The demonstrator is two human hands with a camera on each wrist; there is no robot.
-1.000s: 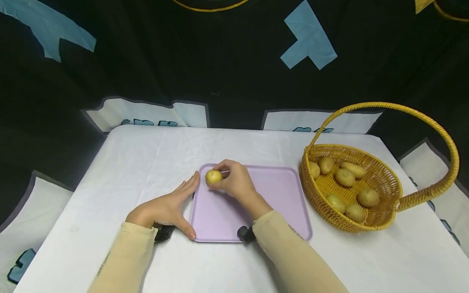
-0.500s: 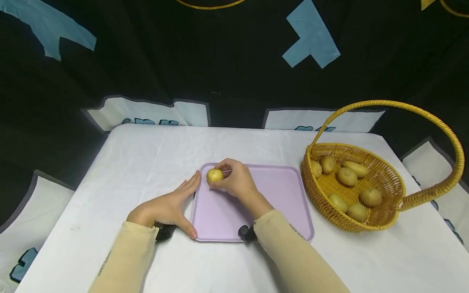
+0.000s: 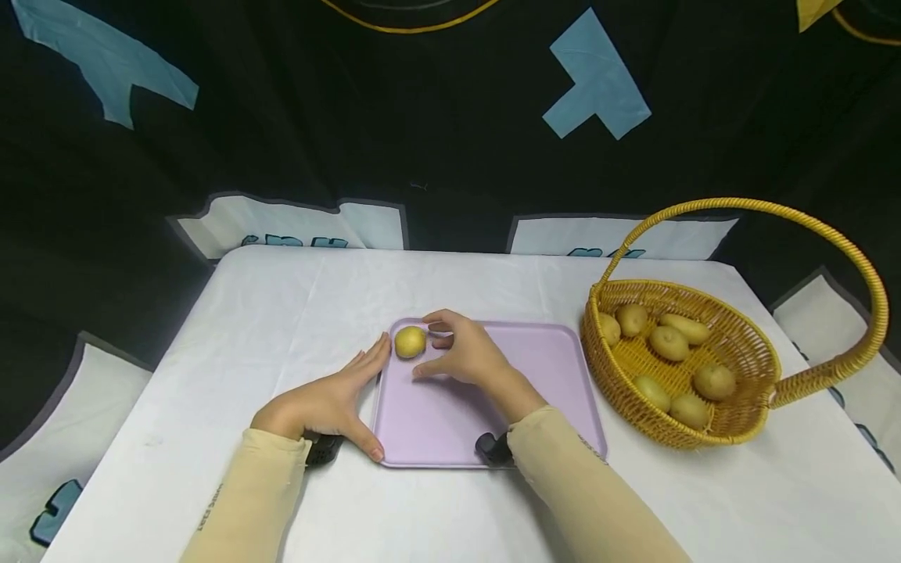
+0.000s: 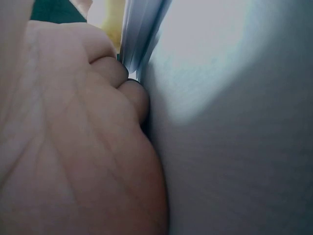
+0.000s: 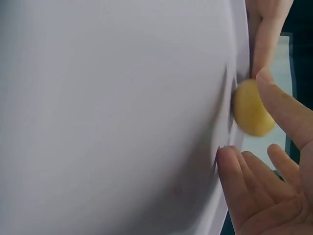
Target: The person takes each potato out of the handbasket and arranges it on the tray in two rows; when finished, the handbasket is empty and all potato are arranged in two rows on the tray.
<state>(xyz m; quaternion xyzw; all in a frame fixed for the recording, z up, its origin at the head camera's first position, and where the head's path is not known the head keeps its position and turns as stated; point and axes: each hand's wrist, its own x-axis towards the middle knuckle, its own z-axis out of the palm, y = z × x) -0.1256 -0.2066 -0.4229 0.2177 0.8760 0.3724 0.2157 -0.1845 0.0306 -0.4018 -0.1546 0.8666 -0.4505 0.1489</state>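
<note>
A small round yellow potato (image 3: pixel 410 342) lies in the far left corner of the lilac tray (image 3: pixel 542 391). Around its right side, with a gap, my right hand (image 3: pixel 468 356) is spread, thumb and fingers apart and holding nothing. The right wrist view shows the potato (image 5: pixel 253 108) beyond those parted fingers. My left hand (image 3: pixel 327 403) rests at the tray's left edge, fingertips near the far corner and thumb near the front one. In the left wrist view, the palm (image 4: pixel 73 137) stands on the cloth, its fingers against the tray's side (image 4: pixel 137 34).
A yellow wicker basket (image 3: pixel 756 344) with a tall arched handle (image 3: pixel 760 205) stands right of the tray, holding several potatoes (image 3: pixel 669 342). White cloth (image 3: pixel 281 313) covers the table. A black curtain (image 3: pixel 317 117) with blue patches hangs behind.
My right hand has let go of the potato and drawn back slightly to the right, its fingers wider apart. The potato stays in the tray's corner. The left hand keeps its place on the tray's edge.
</note>
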